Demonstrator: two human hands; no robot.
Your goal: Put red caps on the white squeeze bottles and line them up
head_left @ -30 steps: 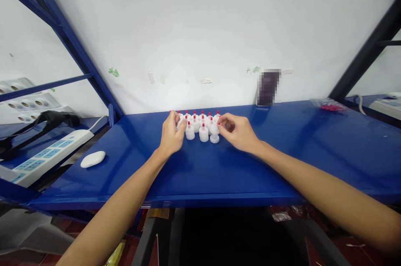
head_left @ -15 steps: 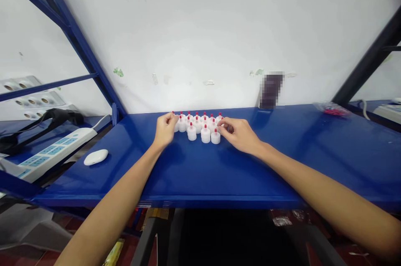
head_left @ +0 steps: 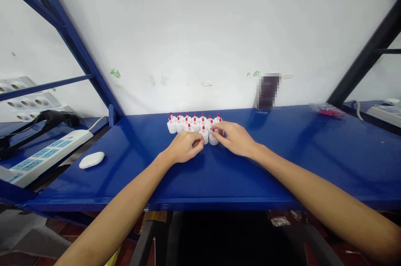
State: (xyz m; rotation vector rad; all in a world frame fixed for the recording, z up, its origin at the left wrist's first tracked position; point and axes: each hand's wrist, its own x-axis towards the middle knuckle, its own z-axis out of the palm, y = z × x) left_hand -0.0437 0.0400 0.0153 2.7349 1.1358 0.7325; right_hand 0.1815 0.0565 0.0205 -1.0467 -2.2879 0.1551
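Observation:
Several small white bottles (head_left: 194, 125) with pointed red caps stand upright in close rows near the back of the blue tabletop (head_left: 238, 182). My left hand (head_left: 185, 146) is in front of them, fingers curled and closed. Its thumb and forefinger tips meet the left side of a front bottle (head_left: 204, 135); whether they hold anything is hidden. From the right, my right hand (head_left: 236, 138) reaches in with thumb and forefinger bent at the red cap of the front right bottle (head_left: 213, 138). The hand partly covers the bottles behind it.
A white earbud case (head_left: 92, 160) lies at the tabletop's left. Beyond that edge are a power strip (head_left: 52, 153) and a black strap (head_left: 46, 120). A blurred dark phone-like object (head_left: 268, 92) leans on the wall, and a plastic bag with red pieces (head_left: 328, 110) lies back right.
My left hand has moved right and toward me, from the left end of the rows to the front bottles. My right hand has shifted slightly left, onto the front right bottle.

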